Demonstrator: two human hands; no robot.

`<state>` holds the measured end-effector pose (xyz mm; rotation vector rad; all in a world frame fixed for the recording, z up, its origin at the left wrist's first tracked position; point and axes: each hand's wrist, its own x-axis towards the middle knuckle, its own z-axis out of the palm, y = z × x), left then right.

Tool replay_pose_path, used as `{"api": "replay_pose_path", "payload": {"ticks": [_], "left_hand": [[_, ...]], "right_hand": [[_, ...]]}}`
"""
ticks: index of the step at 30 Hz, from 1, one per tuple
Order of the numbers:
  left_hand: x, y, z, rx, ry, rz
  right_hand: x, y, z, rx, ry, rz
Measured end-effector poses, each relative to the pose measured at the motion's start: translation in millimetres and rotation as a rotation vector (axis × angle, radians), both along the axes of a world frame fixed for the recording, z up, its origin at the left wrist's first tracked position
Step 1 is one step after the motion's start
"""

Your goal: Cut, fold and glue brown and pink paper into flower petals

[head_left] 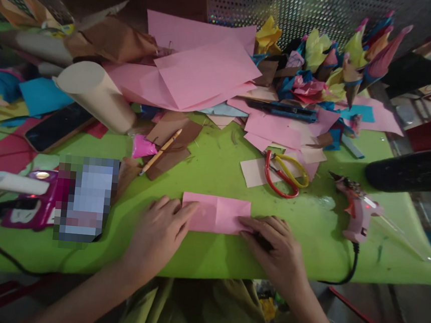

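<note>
In the head view, both hands work low in the middle of the frame on a small piece of pink paper point(216, 214), which lies on the green table point(207, 173). The paper is a wide, short rectangle with an upright crease line near its middle.

The left hand point(162, 230), coming in from the lower left, is palm down and loosely open, its fingers a little bent and its index finger laid over the paper's left end. The right hand point(274, 244), from the lower right, is narrower, with thumb and fingers close together at the paper's right end. Its fingertips touch the paper, but the shadow there is deep, so I cannot fairly tell whether the thumb pinches it from below.

Right of centre, above the right hand, lie scissors point(285, 177) with one red and one yellow handle. A pink glue gun point(359, 219) lies at the right, below a black cylinder point(411, 168). Left of centre, a pencil point(161, 152) rests across brown paper point(181, 141). At the lower left a phone point(87, 200) with a blurred screen is beside a magenta box point(47, 207). Large pink sheets point(212, 70) are heaped at the upper centre, with a cardboard tube point(97, 91) at the upper left and coloured paper cones point(386, 58) at the upper right
</note>
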<state>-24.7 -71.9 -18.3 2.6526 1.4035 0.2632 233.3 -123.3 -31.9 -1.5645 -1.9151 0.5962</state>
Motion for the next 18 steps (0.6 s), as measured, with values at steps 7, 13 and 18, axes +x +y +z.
{"api": "replay_pose_path", "payload": {"ticks": [7, 13, 18], "left_hand": [[9, -7, 5.3, 0.088, 0.136, -0.022], [9, -9, -0.7, 0.035, 0.078, -0.278], [1, -17, -4.3, -0.016, 0.095, -0.287]], "right_hand": [[-4, -3, -2.4, 0.039, -0.1, -0.029], [-7, -3, -5.0, 0.071, -0.126, -0.05], [-7, -2, -5.2, 0.069, -0.119, -0.061]]}}
